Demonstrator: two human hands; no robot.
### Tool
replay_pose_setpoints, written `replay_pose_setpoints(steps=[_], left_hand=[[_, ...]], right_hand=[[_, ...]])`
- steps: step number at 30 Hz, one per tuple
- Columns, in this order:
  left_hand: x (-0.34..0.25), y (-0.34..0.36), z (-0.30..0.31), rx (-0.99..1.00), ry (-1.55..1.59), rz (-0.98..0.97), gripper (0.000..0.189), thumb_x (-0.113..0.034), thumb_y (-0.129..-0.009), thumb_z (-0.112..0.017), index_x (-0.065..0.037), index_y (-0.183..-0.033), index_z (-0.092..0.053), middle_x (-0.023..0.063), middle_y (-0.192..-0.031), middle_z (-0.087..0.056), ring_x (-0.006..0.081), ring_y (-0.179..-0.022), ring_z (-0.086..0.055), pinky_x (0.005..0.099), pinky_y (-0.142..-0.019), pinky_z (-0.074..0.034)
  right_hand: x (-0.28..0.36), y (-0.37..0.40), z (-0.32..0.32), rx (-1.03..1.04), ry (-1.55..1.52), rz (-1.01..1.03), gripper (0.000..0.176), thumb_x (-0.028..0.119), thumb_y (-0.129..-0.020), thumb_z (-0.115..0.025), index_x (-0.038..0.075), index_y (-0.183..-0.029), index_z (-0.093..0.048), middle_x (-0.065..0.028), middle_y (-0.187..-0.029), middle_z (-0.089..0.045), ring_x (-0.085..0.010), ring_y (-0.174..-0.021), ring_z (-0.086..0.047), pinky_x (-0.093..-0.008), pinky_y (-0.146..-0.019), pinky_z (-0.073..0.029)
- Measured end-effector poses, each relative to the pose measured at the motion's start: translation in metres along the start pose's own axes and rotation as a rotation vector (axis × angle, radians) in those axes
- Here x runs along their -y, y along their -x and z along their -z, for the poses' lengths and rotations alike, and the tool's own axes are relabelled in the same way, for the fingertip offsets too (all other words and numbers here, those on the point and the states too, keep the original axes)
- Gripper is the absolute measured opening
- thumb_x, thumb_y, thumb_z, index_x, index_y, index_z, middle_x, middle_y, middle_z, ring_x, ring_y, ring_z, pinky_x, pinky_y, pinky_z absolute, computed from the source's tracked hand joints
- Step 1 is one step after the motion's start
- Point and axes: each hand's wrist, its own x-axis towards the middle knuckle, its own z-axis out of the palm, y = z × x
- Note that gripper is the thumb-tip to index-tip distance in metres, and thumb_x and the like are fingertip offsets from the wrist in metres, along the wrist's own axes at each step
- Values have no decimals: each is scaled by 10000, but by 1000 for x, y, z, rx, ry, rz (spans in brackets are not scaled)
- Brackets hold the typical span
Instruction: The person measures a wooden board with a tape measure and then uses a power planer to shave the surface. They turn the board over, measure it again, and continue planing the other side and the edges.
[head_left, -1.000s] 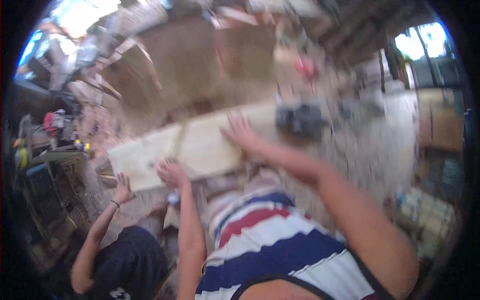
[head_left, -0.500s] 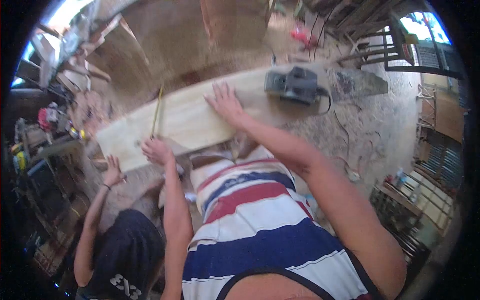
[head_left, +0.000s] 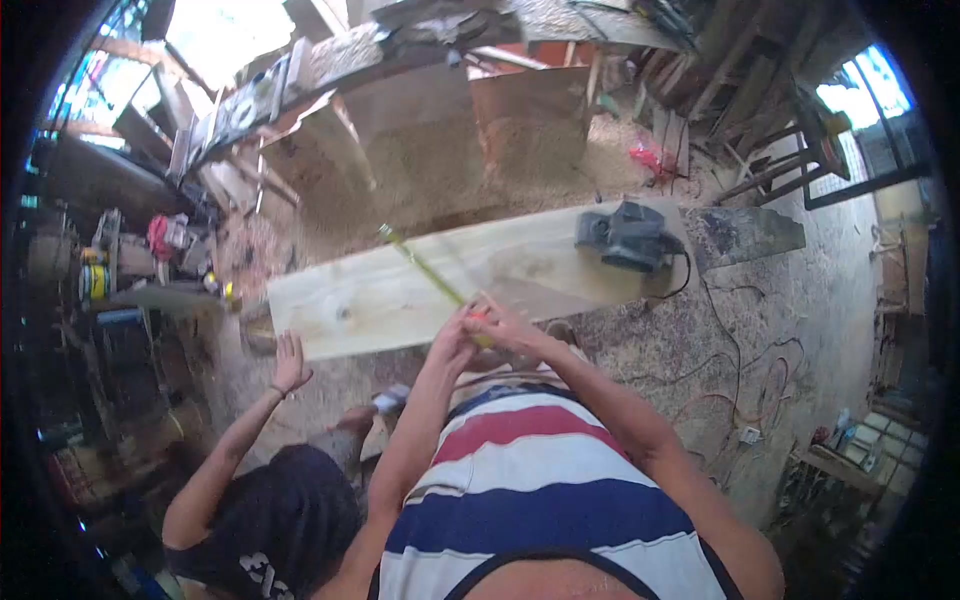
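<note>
A tape measure (head_left: 483, 340), yellow with an orange part, is gripped between my two hands close to my body. Its yellow blade (head_left: 425, 266) reaches out over the wide pale board (head_left: 390, 290), tip toward the far edge. My left hand (head_left: 454, 338) is closed around the tape measure from the left. From the right, my right hand (head_left: 503, 327) closes on it too, and the fingers of both hands partly hide the case. The board lies lengthwise in front of me, a dark knot near its left end.
A dark corded power tool (head_left: 628, 236) sits on the board's right end. At the left end another person's hand (head_left: 291, 366) rests by the near edge. Cables (head_left: 738, 350) trail over the dusty ground at right. Wood panels (head_left: 420, 150) stand beyond the board.
My right hand has left the board's surface and joined my left at the tape measure. The blade now slants up to the left. The view has shifted, showing more of the background.
</note>
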Motion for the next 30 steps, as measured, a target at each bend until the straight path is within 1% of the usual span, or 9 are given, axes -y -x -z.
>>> replay_pose_setpoints(steps=[3,5,10,13,15,16,18,24,30], left_hand=[[15,6,-10,95,-178,60,349,-275,-1071,-590,-91,-1367,-612,102,-1181,-714,205,-979,-725,423,-751,-650],[8,30,-17,52,-472,-10,307,-264,-1048,-607,-68,-1274,-675,101,-1142,-734,191,-941,-727,376,-692,-634],[26,45,12,21,-973,-211,305,-282,-1017,-656,-11,-975,-789,-28,-693,-613,64,-576,-536,254,-540,-469],[28,38,29,34,-1067,-349,318,-301,-1012,-663,-12,-989,-794,-19,-680,-649,86,-581,-571,267,-544,-466],[16,39,31,11,-1141,-416,324,-316,-1005,-669,-17,-996,-793,-4,-719,-704,123,-589,-619,270,-570,-484],[-3,59,10,-95,-1010,-257,315,-319,-1019,-662,-33,-1047,-791,39,-832,-755,152,-716,-702,288,-658,-553],[-22,56,13,-64,-857,-431,314,-310,-1052,-647,-36,-1153,-762,99,-1069,-754,185,-968,-732,350,-791,-618],[-96,71,22,-312,-538,-655,276,-242,-1042,-673,-28,-1203,-735,73,-1068,-745,177,-934,-734,333,-797,-616],[-58,76,9,-81,-769,-467,289,-236,-1048,-651,-10,-1212,-724,108,-1106,-749,202,-927,-762,323,-740,-625]], right_hand=[[71,48,8,-88,-202,-272,516,421,-1050,-603,27,-1382,-587,-209,-1115,-723,-275,-1128,-695,-446,-979,-517],[3,60,-20,-153,-301,-236,507,412,-1052,-590,33,-1388,-601,-194,-1075,-741,-253,-1100,-710,-412,-959,-529],[26,114,-32,-128,-45,-425,501,372,-1044,-535,50,-1423,-588,-233,-1181,-715,-335,-1161,-694,-428,-1002,-517],[34,131,-41,-163,26,-371,561,347,-1026,-520,50,-1501,-496,-267,-1338,-650,-427,-1229,-646,-473,-1036,-497],[52,129,-39,-192,8,-400,609,357,-1022,-535,43,-1535,-442,-274,-1382,-628,-437,-1253,-631,-483,-1049,-492],[38,127,-42,-211,25,-377,628,358,-1012,-555,52,-1545,-424,-283,-1369,-631,-442,-1255,-628,-493,-1050,-491],[25,134,-45,-252,109,-349,641,352,-995,-587,70,-1543,-410,-298,-1328,-645,-458,-1242,-629,-512,-1033,-500],[19,145,-29,-238,201,-277,564,304,-994,-566,71,-1485,-413,-326,-1196,-686,-509,-1113,-665,-560,-954,-516],[17,155,0,-162,152,-258,541,361,-989,-539,47,-1419,-444,-320,-1087,-714,-525,-1020,-682,-573,-917,-528]])
